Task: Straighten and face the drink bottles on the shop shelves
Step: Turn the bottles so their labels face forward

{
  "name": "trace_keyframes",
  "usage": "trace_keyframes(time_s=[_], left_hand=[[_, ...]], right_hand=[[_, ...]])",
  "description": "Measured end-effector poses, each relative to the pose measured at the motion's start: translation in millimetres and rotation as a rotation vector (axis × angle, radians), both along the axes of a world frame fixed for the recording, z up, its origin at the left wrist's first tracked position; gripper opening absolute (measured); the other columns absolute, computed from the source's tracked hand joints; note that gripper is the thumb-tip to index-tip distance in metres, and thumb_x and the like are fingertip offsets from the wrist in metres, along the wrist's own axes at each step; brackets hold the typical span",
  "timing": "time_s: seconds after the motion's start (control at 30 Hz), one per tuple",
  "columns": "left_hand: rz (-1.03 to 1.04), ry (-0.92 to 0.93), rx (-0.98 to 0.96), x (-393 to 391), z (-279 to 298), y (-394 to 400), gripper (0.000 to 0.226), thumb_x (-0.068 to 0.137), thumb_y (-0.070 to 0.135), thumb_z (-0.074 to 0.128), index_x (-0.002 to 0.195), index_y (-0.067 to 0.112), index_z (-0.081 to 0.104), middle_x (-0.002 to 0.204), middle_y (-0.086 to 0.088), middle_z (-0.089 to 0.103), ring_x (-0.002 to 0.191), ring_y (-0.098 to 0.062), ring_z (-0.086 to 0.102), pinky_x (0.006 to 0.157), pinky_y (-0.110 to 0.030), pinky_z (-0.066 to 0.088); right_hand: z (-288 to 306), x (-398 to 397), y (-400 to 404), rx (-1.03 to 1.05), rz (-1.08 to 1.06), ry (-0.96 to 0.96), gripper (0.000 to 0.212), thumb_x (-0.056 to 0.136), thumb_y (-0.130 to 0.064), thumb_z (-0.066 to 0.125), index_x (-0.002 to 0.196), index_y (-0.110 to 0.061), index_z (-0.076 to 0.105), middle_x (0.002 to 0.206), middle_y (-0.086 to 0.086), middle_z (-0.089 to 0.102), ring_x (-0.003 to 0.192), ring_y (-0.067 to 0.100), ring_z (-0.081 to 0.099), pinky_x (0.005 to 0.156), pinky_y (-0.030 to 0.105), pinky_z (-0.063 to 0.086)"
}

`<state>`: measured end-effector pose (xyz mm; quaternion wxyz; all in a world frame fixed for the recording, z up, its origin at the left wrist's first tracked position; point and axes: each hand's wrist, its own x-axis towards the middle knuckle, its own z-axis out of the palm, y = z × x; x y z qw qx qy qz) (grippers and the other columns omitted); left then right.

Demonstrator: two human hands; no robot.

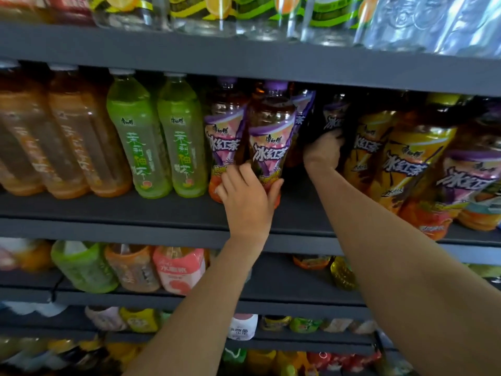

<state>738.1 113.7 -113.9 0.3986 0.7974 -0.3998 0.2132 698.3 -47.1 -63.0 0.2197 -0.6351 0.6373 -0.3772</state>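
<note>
Purple-labelled iced tea bottles stand in the middle of the dark shelf point(162, 210). My left hand point(248, 196) grips the lower part of the front purple bottle point(271, 137), which stands at the shelf's front edge with its label facing out. My right hand point(324, 151) reaches deeper into the shelf and curls round a dark bottle point(332, 118) standing further back in the shadow; its fingertips are hidden. A second purple bottle point(223, 137) stands just left of the gripped one.
Left of the purple bottles stand two green tea bottles point(151, 137) and several orange ones point(65, 137). Yellow-labelled bottles point(406, 158) crowd the right. Clear bottles point(244, 17) fill the shelf above; more drinks sit on the lower shelves point(271, 299).
</note>
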Motion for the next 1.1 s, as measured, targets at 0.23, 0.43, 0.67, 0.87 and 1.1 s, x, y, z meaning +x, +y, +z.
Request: trace_keyframes(time_s=[0.23,0.43,0.67,0.87,1.1], left_hand=[[-0.005,-0.005,0.008,1,0,0,0.053,0.075,0.043,0.073,0.095,-0.003,0.057,0.094,-0.022,0.059,0.087,-0.038,0.059,0.073,-0.043,0.046],[-0.003,-0.012,0.020,2,0,-1,0.052,0.078,0.044,0.070,0.097,-0.003,0.057,0.095,-0.023,0.058,0.088,-0.038,0.057,0.074,-0.044,0.045],[-0.028,0.033,0.072,2,0,0,0.057,0.088,0.049,0.054,0.113,-0.002,0.048,0.113,-0.021,0.050,0.107,-0.037,0.047,0.087,-0.044,0.033],[-0.040,0.051,0.066,0,3,1,0.056,0.087,0.047,0.057,0.113,-0.002,0.047,0.113,-0.021,0.050,0.106,-0.037,0.047,0.087,-0.044,0.035],[-0.002,0.049,0.077,-3,4,0,0.056,0.087,0.046,0.057,0.112,-0.003,0.047,0.112,-0.021,0.049,0.107,-0.037,0.047,0.088,-0.044,0.036]], right_hand=[[-9,7,3,-0.059,-0.171,0.064,0.037,0.096,-0.007,0.043,0.132,-0.002,0.033,0.139,0.018,0.038,0.110,0.034,0.058,0.085,0.041,0.047],[-10,-5,15,-0.049,-0.137,-0.080,0.058,0.091,-0.023,0.058,0.136,-0.004,0.026,0.123,0.018,0.057,0.111,0.036,0.056,0.085,0.041,0.045],[-21,-35,41,-0.055,0.210,-0.315,0.051,0.080,-0.019,0.073,0.120,-0.008,0.044,0.109,0.011,0.062,0.082,0.021,0.062,0.074,0.031,0.052],[-22,-30,42,0.049,0.322,-0.463,0.051,0.080,-0.014,0.072,0.125,-0.011,0.048,0.109,0.005,0.060,0.054,0.012,0.061,0.046,0.019,0.052],[-32,-17,41,0.022,0.282,-0.363,0.047,0.085,-0.018,0.067,0.127,-0.010,0.047,0.115,0.012,0.062,0.093,0.027,0.066,0.077,0.042,0.057]])
